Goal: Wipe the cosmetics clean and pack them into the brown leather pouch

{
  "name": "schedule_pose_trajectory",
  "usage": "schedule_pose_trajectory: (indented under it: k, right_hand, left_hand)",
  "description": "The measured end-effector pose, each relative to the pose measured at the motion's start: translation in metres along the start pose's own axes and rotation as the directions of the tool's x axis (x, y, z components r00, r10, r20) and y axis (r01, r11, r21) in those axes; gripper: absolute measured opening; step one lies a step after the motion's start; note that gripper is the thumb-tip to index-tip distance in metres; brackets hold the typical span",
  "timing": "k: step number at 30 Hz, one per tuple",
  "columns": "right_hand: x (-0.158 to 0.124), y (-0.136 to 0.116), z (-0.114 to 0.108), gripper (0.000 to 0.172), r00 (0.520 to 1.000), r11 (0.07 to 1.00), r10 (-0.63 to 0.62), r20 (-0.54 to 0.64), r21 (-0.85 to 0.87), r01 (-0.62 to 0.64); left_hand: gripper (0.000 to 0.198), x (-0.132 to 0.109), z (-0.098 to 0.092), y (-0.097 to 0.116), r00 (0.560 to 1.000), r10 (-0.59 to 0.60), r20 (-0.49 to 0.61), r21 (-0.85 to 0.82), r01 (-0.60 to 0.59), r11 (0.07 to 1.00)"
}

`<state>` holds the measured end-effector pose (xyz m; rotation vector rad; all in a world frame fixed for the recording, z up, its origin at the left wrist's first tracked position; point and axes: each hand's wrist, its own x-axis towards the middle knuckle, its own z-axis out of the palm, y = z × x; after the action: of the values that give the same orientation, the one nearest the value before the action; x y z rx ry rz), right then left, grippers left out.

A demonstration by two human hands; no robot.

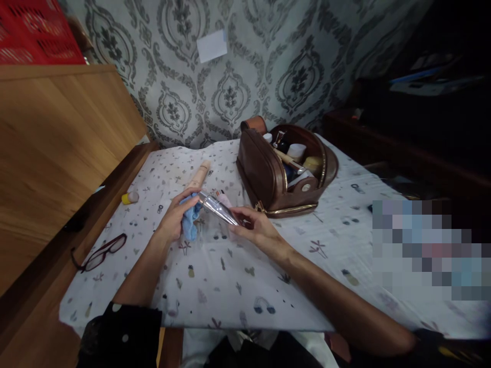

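My right hand [259, 230] grips the lower end of a shiny silver cosmetic tube [218, 207], which lies slantwise between my hands. In my left hand [172, 217] is a crumpled blue cloth [189, 225], and those fingertips touch the tube's upper left end. Just beyond my left hand a beige tube [200, 174] rests on the patterned tablecloth [226, 271]. Behind the silver tube a pale pink item [223, 197] is partly hidden. To the right of these stands a brown cosmetic bag [264, 168], unzipped, with brushes and several small containers inside.
Dark-framed glasses [102, 254] and a small yellow-and-white bottle [130, 198] lie at the left side. A wooden panel [65, 128] borders the left, with a red basket [38, 30] above it. A brown cylindrical case [255, 124] sits behind the bag, near the wallpapered wall. Part of the right is pixelated.
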<state>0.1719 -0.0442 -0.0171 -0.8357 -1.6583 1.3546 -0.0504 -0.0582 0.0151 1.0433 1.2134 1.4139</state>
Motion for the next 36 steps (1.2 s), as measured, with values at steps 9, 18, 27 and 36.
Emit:
schedule_pose_trajectory:
  k: [9, 18, 27, 36]
  right_hand:
    - [0.0, 0.001, 0.0, 0.041, 1.0, 1.0, -0.007, -0.001, -0.01, 0.007]
    - [0.0, 0.002, -0.001, 0.038, 0.999, 0.998, 0.043, 0.031, 0.05, -0.045]
    - [-0.002, -0.007, 0.0, 0.04, 0.989, 0.988, 0.112, 0.096, 0.096, -0.121]
    - [-0.004, -0.02, 0.0, 0.039, 0.971, 0.955, 0.189, 0.144, 0.203, -0.216]
  left_hand:
    - [0.036, 0.002, 0.001, -0.005, 0.999, -0.02, 0.041, 0.083, 0.016, 0.996]
    - [0.044, 0.0, 0.0, -0.002, 0.997, -0.01, 0.074, 0.0, 0.01, 1.0]
    - [0.037, 0.0, 0.003, -0.003, 0.997, -0.06, 0.047, 0.0, 0.06, 0.998]
    - [0.041, 0.001, 0.004, -0.006, 0.998, -0.005, 0.057, 0.017, 0.004, 1.0]
